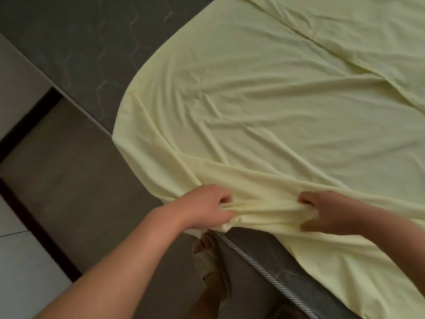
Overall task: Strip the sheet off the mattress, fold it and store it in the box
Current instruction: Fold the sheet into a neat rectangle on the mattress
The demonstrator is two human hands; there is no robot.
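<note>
Soft, rather dim light falls evenly, leaving the pale yellow sheet the brightest area, with only faint shadows in its creases. The whole picture is slightly soft, most so toward the lower left corner. The wide lens bows the mattress edge.

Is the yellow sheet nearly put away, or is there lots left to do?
Not nearly. Done: the pale yellow fabric sheet is pulled clear of the left part of the dark grey hexagon-patterned mattress, which shows bare. In hand: the left hand and right hand each grip the sheet's bunched near edge. Left: the folding looks barely started, and no box is in view.
</note>
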